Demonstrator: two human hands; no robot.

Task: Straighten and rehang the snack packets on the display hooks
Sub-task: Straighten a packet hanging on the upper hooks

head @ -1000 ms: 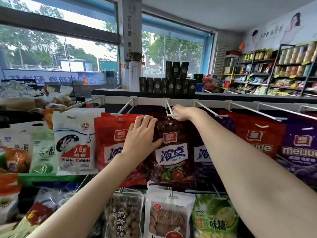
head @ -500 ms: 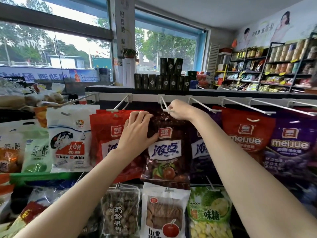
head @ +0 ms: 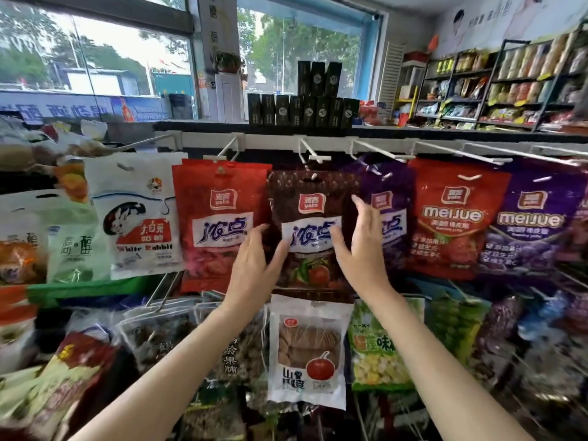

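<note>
**On the top rail: brown packet hung, squaring up in hand**

On the top row of hooks, I have the brown packet [head: 313, 230] hanging from the white hook [head: 310, 154] through its punched hole, between the red packet [head: 219, 218] and the purple packet [head: 386, 214]. My left hand [head: 254, 265] and right hand [head: 359, 246] sit either side of it, fingers spread and loose; the fingertips look to be brushing its edges, but neither hand has a hold on anything. I judge the hanging of this one done, with only the squaring-up left, since it sits slightly lower than its neighbours. The top row reads tidy; the lower row, around the white packet [head: 307, 351], looks crowded and overlapping, so I reckon that remains.
</note>
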